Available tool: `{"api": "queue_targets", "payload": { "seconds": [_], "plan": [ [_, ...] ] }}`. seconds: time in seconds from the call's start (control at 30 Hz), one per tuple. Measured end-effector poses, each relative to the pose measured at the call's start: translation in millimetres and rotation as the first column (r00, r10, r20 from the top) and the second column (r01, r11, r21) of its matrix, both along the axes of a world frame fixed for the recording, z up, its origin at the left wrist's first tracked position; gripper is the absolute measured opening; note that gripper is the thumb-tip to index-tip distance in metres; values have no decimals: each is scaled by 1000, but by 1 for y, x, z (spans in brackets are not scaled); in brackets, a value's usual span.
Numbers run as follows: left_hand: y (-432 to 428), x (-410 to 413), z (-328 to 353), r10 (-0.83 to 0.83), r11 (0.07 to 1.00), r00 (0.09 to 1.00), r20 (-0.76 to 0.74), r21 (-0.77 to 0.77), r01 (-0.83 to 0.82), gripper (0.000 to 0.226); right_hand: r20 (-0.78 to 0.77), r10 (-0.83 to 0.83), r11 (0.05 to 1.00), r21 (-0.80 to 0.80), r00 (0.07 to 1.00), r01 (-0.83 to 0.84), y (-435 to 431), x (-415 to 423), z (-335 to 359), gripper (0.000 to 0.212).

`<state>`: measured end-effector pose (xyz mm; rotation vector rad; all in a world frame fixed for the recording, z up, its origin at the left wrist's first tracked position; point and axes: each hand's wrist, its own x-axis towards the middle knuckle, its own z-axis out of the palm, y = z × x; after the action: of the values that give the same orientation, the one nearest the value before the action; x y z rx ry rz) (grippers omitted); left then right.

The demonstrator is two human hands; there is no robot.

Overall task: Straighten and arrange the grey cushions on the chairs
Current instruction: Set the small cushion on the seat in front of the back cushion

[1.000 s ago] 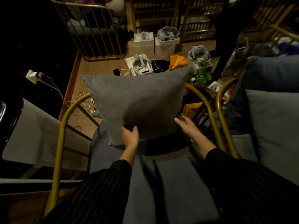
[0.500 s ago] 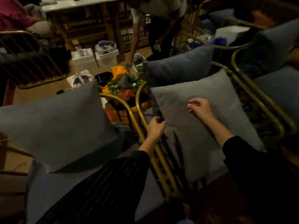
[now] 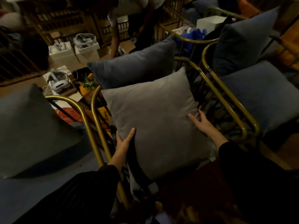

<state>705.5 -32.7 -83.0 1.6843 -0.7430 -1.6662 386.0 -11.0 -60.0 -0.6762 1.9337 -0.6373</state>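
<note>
three gold-coloured bent-tube metal chairs (image 3: 95,110) stand side by side, so their arm rails nearly touch and each seat takes its own cushion. on the middle one a large square light-grey fabric cushion (image 3: 153,120) leans tilted against a darker blue-grey cushion (image 3: 134,68) behind it, which props it toward the chair back. another grey cushion (image 3: 29,126) already rests on the left chair, and a blue-grey one (image 3: 241,38) stands on the right chair. the left hand (image 3: 124,141) cups the light cushion's lower left edge, fingers spread along the side, likely to square it. the right hand (image 3: 202,123) lies open and flat on its right edge, pressing rather than clasping, probably steadying it.
</note>
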Motion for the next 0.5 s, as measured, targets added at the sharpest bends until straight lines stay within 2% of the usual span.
{"api": "queue_targets", "payload": {
  "seconds": [0.13, 0.27, 0.33, 0.4, 0.5],
  "plan": [
    [3, -1, -6, 34, 999, 994, -101, 25, -31, 98, 42, -94, 992, -76, 995, 97, -7, 8, -6, 92],
    [2, 2, 8, 52, 998, 987, -155, -16, -55, 117, 63, -137, 969, -198, 989, 147, -5, 25, 5, 92],
    [0, 11, 13, 56, 997, 990, -131, -39, -62, 118, 64, -155, 954, -249, 986, 166, 2, 35, 13, 87],
    [0, 25, 22, 36, 997, 995, -90, -62, -41, 110, 65, -191, 933, -299, 979, 202, 14, 52, 18, 79],
    [5, 60, 40, 18, 995, 998, -68, -98, -25, 76, 80, -246, 899, -353, 966, 259, 42, 95, 25, 76]
  ]
}}
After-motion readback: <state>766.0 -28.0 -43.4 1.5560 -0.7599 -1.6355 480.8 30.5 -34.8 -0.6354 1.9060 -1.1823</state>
